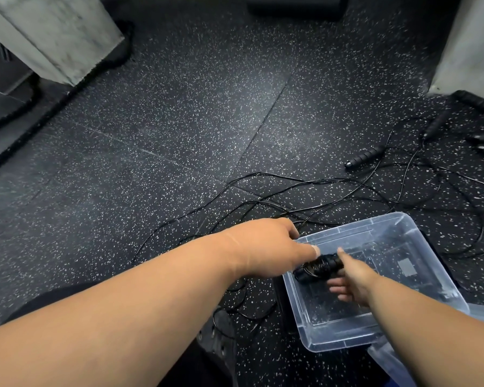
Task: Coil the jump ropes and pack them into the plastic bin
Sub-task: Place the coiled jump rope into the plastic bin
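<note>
One coiled jump rope (317,268), cord wound tight round its paired handles, is over the near-left corner of the clear plastic bin (419,236), about 5 o'clock in view. Both hands are on it: left hand (266,247) pinches the left end with thumb and fingers, right hand (349,277) curls round the right end from below. My read: two-point hold stops the wraps springing loose while it goes in; can't tell if it touches the bin floor yet. Bin otherwise looks bare apart from a label on its base. Loose ropes (333,196) sprawl tangled on the speckled rubber floor (179,121) at 3 o'clock, with several handles (363,157) at 2 o'clock, well apart from the bin. So task looks early: one bundle going in, rest uncoiled. Bin lid (389,356) appears to lie under the bin's near edge.
</note>
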The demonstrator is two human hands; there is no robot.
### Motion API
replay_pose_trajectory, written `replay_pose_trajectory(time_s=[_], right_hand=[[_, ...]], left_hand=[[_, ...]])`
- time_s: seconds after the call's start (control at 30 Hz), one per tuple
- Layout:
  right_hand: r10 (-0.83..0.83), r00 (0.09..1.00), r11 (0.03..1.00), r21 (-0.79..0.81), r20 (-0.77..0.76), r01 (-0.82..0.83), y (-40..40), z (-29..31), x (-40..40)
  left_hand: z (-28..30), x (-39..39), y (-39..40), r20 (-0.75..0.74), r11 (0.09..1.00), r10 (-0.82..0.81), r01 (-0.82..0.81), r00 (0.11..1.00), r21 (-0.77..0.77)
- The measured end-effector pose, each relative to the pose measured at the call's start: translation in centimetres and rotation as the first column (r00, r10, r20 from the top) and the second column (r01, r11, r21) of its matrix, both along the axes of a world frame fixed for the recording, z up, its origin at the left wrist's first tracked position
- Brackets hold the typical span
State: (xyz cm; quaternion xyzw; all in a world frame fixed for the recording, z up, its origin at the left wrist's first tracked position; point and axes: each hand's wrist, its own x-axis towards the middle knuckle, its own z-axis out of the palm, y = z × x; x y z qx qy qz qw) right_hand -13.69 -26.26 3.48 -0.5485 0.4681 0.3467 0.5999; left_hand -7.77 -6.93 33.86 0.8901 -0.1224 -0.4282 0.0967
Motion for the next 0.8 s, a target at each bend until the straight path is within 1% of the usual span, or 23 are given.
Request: replay_pose_trajectory(time_s=[0.03, 0.07, 0.1, 0.13, 0.17, 0.2, 0.27, 0.33, 0.43, 0.5, 0.53, 0.57, 0.63, 0.67, 0.7, 0.77, 0.8], right_hand=[[0.044, 0.999, 0.998, -0.037, -0.021, -0.045, 0.2, 0.1, 0.1], [0.108, 0.994, 0.987, -0.118, -0.015, -0.109, 0.3, 0.0, 0.1], [0.230, 0.973, 0.944, -0.239, -0.022, -0.229, 0.2, 0.2, 0.1], [0.371, 0.928, 0.861, -0.359, -0.040, -0.360, 0.0, 0.4, 0.1], [0.474, 0.878, 0.767, -0.457, -0.070, -0.451, -0.2, 1.3, 0.1], [0.533, 0.844, 0.707, -0.515, -0.065, -0.485, -0.3, 2.3, 0.2], [0.616, 0.787, 0.643, -0.603, 0.039, -0.473, -0.2, 4.4, 0.6], [0.669, 0.725, 0.599, -0.699, 0.167, -0.392, 0.5, 6.7, 1.3], [0.774, 0.569, 0.475, -0.849, 0.278, -0.231, 1.3, 9.9, 2.6], [0.788, 0.482, 0.485, -0.869, 0.383, -0.102, 1.2, 10.7, 4.2], [0.800, 0.448, 0.479, -0.874, 0.400, -0.076, 1.2, 11.0, 5.2], [0.821, 0.430, 0.451, -0.889, 0.376, -0.084, 1.4, 10.9, 6.4], [0.875, 0.430, 0.322, -0.931, 0.222, -0.174, 1.3, 10.4, 9.1], [0.893, 0.432, 0.258, -0.931, 0.127, -0.259, 1.0, 9.8, 10.6], [0.908, 0.419, 0.201, -0.902, 0.024, -0.383, 0.8, 9.2, 12.1], [0.945, 0.298, 0.099, -0.749, -0.135, -0.655, 0.9, 7.8, 14.0], [0.960, 0.212, 0.039, -0.663, -0.182, -0.748, 1.0, 6.9, 14.5]], left_hand=[[0.0, 0.0, 0.0, -0.005, 1.000, -0.002, 0.002, 1.000, 0.001], [0.0, 0.0, 0.1, -0.008, 1.000, -0.004, 0.004, 1.000, 0.003], [0.0, 0.1, 0.2, -0.007, 1.000, -0.004, 0.004, 1.000, 0.005], [-0.1, 0.1, 0.3, -0.003, 1.000, -0.001, 0.001, 1.000, 0.007], [-0.1, 0.3, 0.4, 0.002, 1.000, 0.005, -0.005, 1.000, 0.008], [-0.1, 0.4, 0.4, 0.005, 1.000, 0.011, -0.011, 1.000, 0.009], [0.0, 0.6, 0.3, 0.010, 1.000, 0.013, -0.013, 1.000, 0.006], [0.2, 0.9, 0.2, 0.019, 1.000, 0.012, -0.012, 1.000, 0.008], [0.3, 1.3, 0.4, 0.044, 1.000, 0.009, -0.010, 0.999, 0.022], [0.0, 1.4, 0.7, 0.064, 0.999, 0.006, -0.009, 0.998, 0.038], [-0.1, 1.5, 1.0, 0.076, 0.999, 0.008, -0.012, 0.997, 0.046], [-0.2, 1.6, 1.2, 0.082, 0.998, 0.013, -0.017, 0.997, 0.052], [-0.3, 1.8, 1.6, 0.086, 0.998, 0.031, -0.036, 0.996, 0.055], [-0.4, 1.8, 1.7, 0.081, 0.997, 0.042, -0.046, 0.996, 0.054], [-0.5, 1.9, 1.9, 0.074, 0.997, 0.050, -0.054, 0.996, 0.053], [-0.6, 2.0, 2.2, 0.067, 0.997, 0.054, -0.058, 0.996, 0.057], [-0.7, 2.1, 2.3, 0.066, 0.996, 0.051, -0.055, 0.996, 0.063]])
